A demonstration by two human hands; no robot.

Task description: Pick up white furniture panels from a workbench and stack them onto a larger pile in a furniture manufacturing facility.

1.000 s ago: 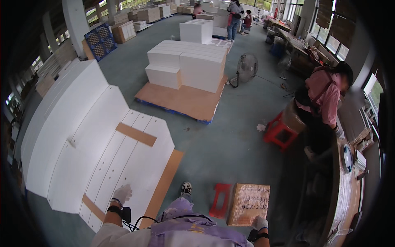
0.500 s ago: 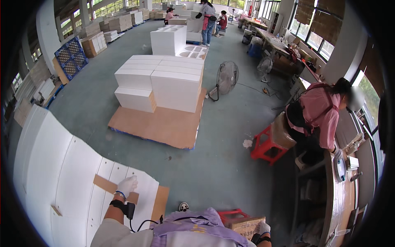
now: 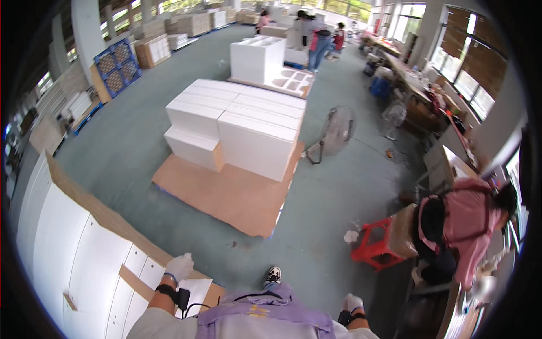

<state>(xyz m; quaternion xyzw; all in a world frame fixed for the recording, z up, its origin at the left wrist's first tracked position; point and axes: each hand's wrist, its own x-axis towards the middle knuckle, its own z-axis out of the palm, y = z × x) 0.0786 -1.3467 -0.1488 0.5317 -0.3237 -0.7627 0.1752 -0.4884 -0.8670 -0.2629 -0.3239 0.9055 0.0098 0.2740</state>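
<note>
My left hand (image 3: pixel 179 266), in a white glove, is over the near edge of a row of white panels (image 3: pixel 107 248) at the lower left. Its fingers are partly stretched and I see nothing held in them; whether it touches the panel is unclear. A brown strip (image 3: pixel 135 281) lies across the panels beside that hand, and a small brown piece (image 3: pixel 70 302) sits farther left. Beside my body, at the lower right, my gloved right hand (image 3: pixel 353 303) hangs over the floor with its fingers curled in and nothing visible in them.
A brown-covered pallet (image 3: pixel 243 209) with stacked white boxes (image 3: pixel 257 141) stands ahead. Right of it is a floor fan (image 3: pixel 337 133). A person in pink (image 3: pixel 466 220) sits on a red stool (image 3: pixel 375 244) at a workbench (image 3: pixel 454 316). Several people work farther back.
My view has shifted, so the pallet and the seated person appear lower and farther right. The box-topped red stool by my right hand has gone from view. My right hand is now away from its box.
</note>
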